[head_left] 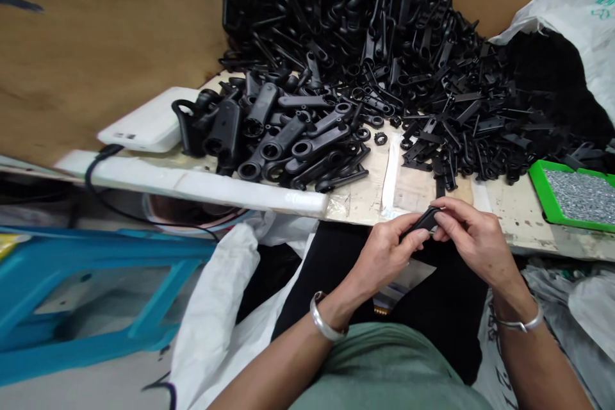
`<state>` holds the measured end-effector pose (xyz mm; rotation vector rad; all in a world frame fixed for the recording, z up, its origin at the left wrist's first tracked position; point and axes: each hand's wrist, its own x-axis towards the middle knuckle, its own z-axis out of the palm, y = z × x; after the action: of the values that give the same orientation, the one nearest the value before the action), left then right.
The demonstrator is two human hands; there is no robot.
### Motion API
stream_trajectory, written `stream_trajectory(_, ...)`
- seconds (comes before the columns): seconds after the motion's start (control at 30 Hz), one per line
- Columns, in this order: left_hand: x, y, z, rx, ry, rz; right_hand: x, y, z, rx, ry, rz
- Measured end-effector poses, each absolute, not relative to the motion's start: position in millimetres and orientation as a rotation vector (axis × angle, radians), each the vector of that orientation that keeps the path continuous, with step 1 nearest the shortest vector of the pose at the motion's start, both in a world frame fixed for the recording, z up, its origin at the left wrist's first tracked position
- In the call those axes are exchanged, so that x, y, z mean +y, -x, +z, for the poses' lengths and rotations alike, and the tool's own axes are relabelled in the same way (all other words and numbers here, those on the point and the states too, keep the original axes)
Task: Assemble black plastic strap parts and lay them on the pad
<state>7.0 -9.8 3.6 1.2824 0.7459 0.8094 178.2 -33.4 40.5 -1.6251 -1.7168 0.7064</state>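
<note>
A small black plastic part (425,219) is held between both hands just off the table's front edge. My left hand (391,250) pinches its near left end between thumb and fingers. On the other end, the thumb and fingers of my right hand (468,237) are closed; they cover much of the part, so its full shape is hidden. Just beyond the hands lies a loose heap of small black plastic pieces (473,122). Further left is a pile of longer black arm-like parts with round ring ends (307,134).
A large mound of black parts (331,6) rises at the back. On the left sits a white box (144,122) with a black cable (98,170). A green tray (542,192) of small metallic bits stands right. A blue stool (158,307) is below left, beside white sacks (221,307).
</note>
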Motion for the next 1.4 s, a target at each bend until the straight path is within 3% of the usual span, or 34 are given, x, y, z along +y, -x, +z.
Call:
stream_trajectory(0.3, -13.1, -3.9, 3.8, 0.838, -1.618, 0.875, -33.4, -178.7, 39.2, -1.62, 1.554, 1.031)
stream_trajectory(0.57, -14.4, -4.4, 4.2, 0.786, -1.549, 0.859, -35.1, -175.7, 27.8, -1.414, 1.42, 1.255)
stream_trajectory(1.0, -6.4, 1.1, 2.3, 0.808, -1.83, 0.912, -40.0, -176.1, 23.9, -1.558, 1.524, 0.787)
stream_trajectory(1.4, 1.3, 7.0, 15.5, 0.737, -1.916, 0.725, -50.0, -177.1, 25.3, -1.471, 1.528, 0.602)
